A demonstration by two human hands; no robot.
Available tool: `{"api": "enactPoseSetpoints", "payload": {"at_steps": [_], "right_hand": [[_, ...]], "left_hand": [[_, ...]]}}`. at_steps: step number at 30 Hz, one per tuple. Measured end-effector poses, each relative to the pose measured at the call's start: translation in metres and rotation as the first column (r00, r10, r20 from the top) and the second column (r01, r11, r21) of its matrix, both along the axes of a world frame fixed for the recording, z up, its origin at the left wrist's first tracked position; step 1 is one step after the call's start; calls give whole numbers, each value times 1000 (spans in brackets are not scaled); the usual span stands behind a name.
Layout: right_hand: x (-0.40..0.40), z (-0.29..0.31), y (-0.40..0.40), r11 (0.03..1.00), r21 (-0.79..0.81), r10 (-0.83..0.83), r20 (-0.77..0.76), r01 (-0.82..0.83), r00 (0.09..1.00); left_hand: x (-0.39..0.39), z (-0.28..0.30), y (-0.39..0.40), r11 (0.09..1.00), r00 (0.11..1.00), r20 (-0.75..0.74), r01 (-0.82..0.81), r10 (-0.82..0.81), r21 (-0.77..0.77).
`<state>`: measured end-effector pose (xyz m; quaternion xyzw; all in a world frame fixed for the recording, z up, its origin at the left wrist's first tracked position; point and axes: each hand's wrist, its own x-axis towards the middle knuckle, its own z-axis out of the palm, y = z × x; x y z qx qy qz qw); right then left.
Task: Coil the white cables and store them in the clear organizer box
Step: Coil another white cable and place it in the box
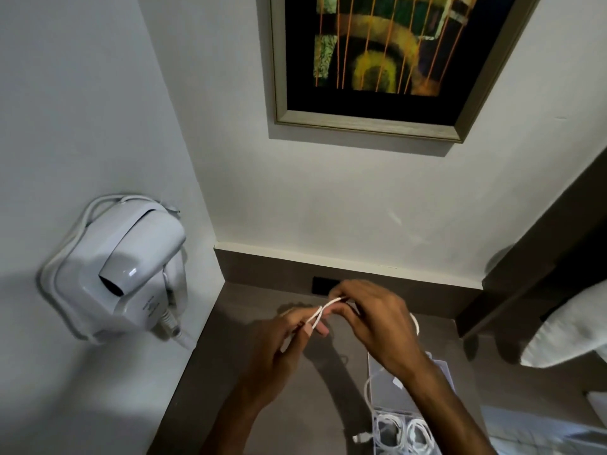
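Observation:
Both hands are raised above a brown counter [262, 399], and a thin white cable [323, 308] is stretched between them. My left hand [279, 353] pinches one stretch of it near the fingertips. My right hand [374, 323] grips the other stretch; a loop of the same cable [416, 323] curves out behind it. The clear organizer box [407, 421] lies on the counter below my right forearm, lid open, with two coiled white cables [418, 435] in its compartments. Another white cable [368, 394] trails over its left side, its plug [361, 438] resting on the counter.
A white wall-mounted hair dryer [124, 274] hangs on the left wall, close to the counter's left edge. A framed picture [387, 60] hangs on the back wall. A dark outlet plate [323, 285] sits at the counter's back. A white pillow [568, 330] lies at the right.

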<state>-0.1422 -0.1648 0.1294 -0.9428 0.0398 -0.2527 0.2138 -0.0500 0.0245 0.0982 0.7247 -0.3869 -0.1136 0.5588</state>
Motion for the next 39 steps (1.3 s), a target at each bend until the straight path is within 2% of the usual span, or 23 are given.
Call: {"api": "enactPoseSetpoints", "payload": {"at_steps": [2, 4, 5, 7, 9, 11, 13, 16, 17, 19, 20, 22, 24, 26, 27, 28, 30, 31, 34, 37, 39], "right_hand": [[5, -5, -10, 994, 103, 24, 32, -27, 999], [10, -13, -11, 959, 278, 39, 56, -53, 998], [11, -19, -7, 914, 400, 39, 66, -62, 997], [12, -31, 9, 746, 664, 24, 47, -49, 999], [7, -47, 30, 639, 770, 15, -14, 2, 1000], [0, -60, 51, 665, 743, 21, -117, 74, 993], [-9, -64, 66, 688, 719, 37, -176, 103, 984], [-24, -57, 78, 783, 615, 54, -221, 96, 974], [-28, -52, 78, 837, 540, 47, -231, 89, 972], [-33, -36, 76, 926, 369, 20, -248, 75, 968], [-33, -27, 74, 950, 306, 12, -246, 65, 969], [-32, -11, 67, 976, 212, -6, -206, 51, 979], [-28, 2, 55, 998, 44, -48, -115, 54, 992], [-23, 10, 36, 991, -107, -81, -30, 77, 996], [-20, 11, 25, 986, -144, -84, -10, 81, 996], [-16, 10, 14, 986, -149, -75, -4, 74, 997], [-6, 5, -2, 997, -68, -31, -13, 30, 999], [-2, 0, -8, 1000, 19, 13, -9, -13, 1000], [9, -17, -16, 947, 309, 79, 37, -86, 996], [11, -36, -11, 808, 587, 44, 44, -61, 998], [9, -49, 4, 715, 697, 70, -11, -43, 997]], "left_hand": [[-1, 9, 3, 994, 962, -251, 105, -106, -16], [0, 15, 5, 979, 882, -424, 181, -204, -93], [0, 17, 5, 964, 837, -479, 213, -263, -158], [-3, 20, 5, 918, 751, -540, 237, -380, -317], [-6, 23, 2, 872, 671, -584, 208, -457, -444], [-6, 25, -2, 848, 599, -638, 144, -485, -509], [-1, 24, -4, 845, 579, -672, 57, -461, -531], [14, 18, -5, 940, 770, -615, -61, -171, -337], [16, 16, -4, 962, 827, -551, -50, -110, -267], [15, 7, -4, 998, 952, -305, -10, -11, -66], [13, 0, -4, 999, 983, -183, 3, 3, 33], [6, -15, -5, 985, 1000, -10, 4, -3, 172], [-1, -21, -5, 976, 997, 66, 15, -30, 219], [-3, -20, -3, 972, 995, 82, 39, -60, 234], [-4, -18, -5, 973, 997, 37, 53, -63, 226], [-3, -13, -10, 970, 992, -107, 88, -65, 229], [2, 1, -23, 953, 876, -475, 212, -87, 217], [5, 7, -22, 949, 816, -562, 271, -137, 163], [5, 20, -1, 957, 726, -636, 281, -261, -72], [0, 18, 11, 908, 679, -603, 319, -420, -273], [5, 22, 11, 863, 636, -589, 307, -499, -401]]}}
